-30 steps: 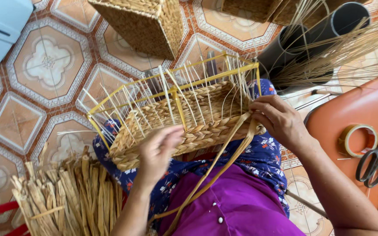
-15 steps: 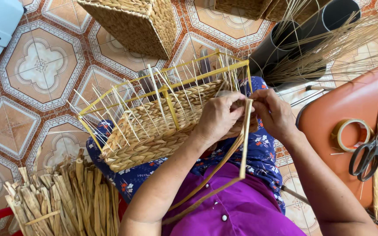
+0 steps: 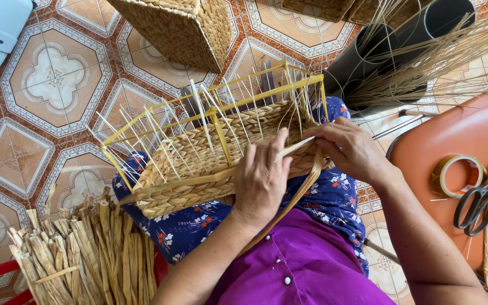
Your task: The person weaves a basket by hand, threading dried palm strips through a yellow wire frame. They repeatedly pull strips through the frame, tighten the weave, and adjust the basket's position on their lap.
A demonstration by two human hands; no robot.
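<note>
A half-woven straw basket (image 3: pixel 199 164) on a yellow wire frame (image 3: pixel 221 107) rests on my lap, thin upright stakes sticking out of its top. My left hand (image 3: pixel 262 179) presses against the basket's near corner, fingers around a flat straw strand (image 3: pixel 295 148). My right hand (image 3: pixel 350 148) grips the same corner from the right, pinching the woven edge where a long tan strand (image 3: pixel 289 206) hangs down across my purple top.
A bundle of dried straw strips (image 3: pixel 80 254) lies at lower left. A finished woven basket (image 3: pixel 182 28) stands on the tiled floor ahead. Dark tubes (image 3: pixel 391 51) hold thin reeds at upper right. An orange stool (image 3: pixel 453 135) carries tape (image 3: pixel 453 175) and scissors (image 3: pixel 484 195).
My left hand rose from the basket's lower side to its near corner beside my right hand. The long strand was drawn up toward that corner.
</note>
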